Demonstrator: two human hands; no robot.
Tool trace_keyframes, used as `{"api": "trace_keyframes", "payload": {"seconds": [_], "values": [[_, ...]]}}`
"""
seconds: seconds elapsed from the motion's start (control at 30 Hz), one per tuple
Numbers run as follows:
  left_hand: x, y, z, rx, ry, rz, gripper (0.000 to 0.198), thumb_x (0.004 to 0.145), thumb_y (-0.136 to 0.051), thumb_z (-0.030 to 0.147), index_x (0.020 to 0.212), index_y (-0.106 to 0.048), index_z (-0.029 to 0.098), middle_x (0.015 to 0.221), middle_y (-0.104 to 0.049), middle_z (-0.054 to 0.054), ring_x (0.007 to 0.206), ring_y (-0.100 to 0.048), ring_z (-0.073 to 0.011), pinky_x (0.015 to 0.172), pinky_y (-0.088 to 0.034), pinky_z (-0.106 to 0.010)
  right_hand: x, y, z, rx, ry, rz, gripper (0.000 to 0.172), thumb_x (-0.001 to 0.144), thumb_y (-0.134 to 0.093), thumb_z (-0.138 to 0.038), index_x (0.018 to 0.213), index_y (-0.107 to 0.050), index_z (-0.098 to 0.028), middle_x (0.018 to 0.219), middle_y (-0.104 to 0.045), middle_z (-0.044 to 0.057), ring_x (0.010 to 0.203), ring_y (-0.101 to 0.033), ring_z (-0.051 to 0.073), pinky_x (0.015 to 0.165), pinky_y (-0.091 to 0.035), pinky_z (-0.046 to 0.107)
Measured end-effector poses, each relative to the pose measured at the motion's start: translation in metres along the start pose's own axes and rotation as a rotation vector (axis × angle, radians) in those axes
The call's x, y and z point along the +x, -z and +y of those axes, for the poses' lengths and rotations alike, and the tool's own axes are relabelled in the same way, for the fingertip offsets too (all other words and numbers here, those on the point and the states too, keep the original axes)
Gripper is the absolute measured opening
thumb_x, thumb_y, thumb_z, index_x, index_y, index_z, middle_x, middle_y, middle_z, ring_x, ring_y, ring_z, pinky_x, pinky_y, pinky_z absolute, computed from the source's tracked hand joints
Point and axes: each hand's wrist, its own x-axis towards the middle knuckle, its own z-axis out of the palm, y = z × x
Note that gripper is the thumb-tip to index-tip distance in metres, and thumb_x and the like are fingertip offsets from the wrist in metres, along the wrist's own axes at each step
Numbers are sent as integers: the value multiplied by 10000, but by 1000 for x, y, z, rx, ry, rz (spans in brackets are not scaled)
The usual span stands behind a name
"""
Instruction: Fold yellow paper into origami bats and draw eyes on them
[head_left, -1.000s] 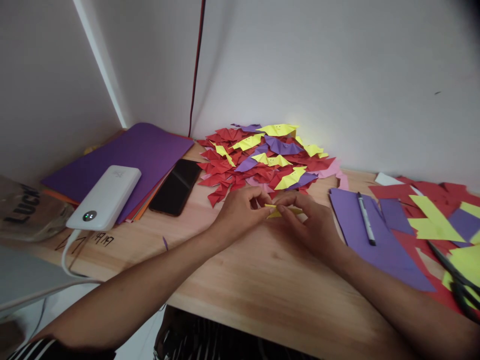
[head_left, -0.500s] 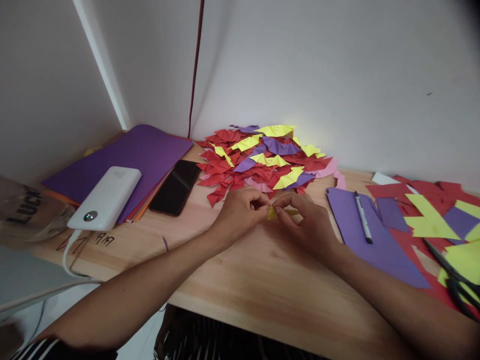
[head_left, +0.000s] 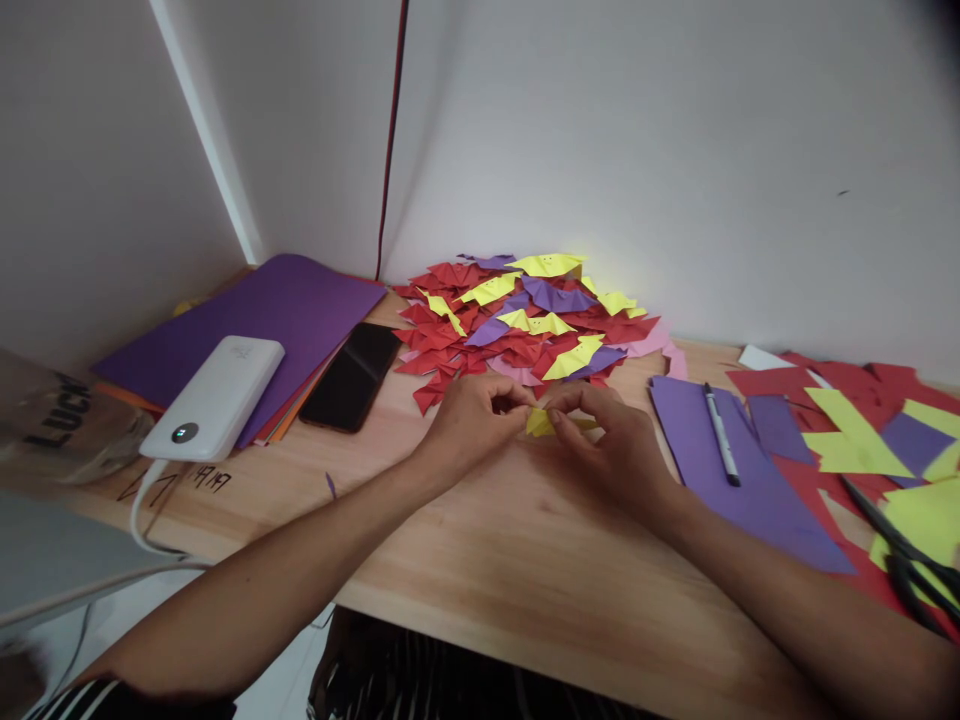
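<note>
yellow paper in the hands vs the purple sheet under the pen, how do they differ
The yellow paper is small; the purple sheet is much larger. The yellow paper is held in the fingertips of the left hand and right hand, while the purple sheet lies on the table. The yellow paper looks folded, whereas the purple sheet lies mostly flat. Both are coloured paper.

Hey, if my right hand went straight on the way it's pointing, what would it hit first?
Beyond the yellow paper it holds, your right hand would probably meet your left hand first; the folded-paper pile lies behind, though depth is unclear.
</note>
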Motion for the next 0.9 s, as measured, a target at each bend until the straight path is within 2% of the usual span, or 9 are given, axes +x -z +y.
{"api": "trace_keyframes", "payload": {"seconds": [0.23,0.5,0.7,0.9], "values": [[-1,-1,1,31,-15,60,71,716,-605,138,721,-676,146,718,-688,-10,657,-604,-108,613,-445,-217,-1,-1,2,3,10,0,65,869,-543,-230,856,-605,-219,845,-695,34,787,-620,201,684,-469,331],[-9,-8,12,174,-111,112,141,712,-572,74,742,-676,164,776,-700,-11,666,-583,-101,602,-421,-214,1,-2,1,-15,183,39,80,866,-521,-170,856,-575,-227,881,-691,36,852,-629,203,782,-450,362],[-6,-6,8,127,-80,112,143,717,-568,92,757,-685,164,788,-705,-15,669,-597,-104,601,-433,-217,0,0,3,-52,181,61,113,858,-512,-166,861,-608,-227,852,-703,36,819,-637,207,757,-454,366],[-7,-8,9,141,-99,103,102,725,-589,97,742,-668,160,771,-693,-7,661,-582,-96,595,-417,-209,2,0,3,-32,155,48,58,863,-548,-205,843,-597,-226,853,-692,35,829,-623,204,778,-445,371]]}}
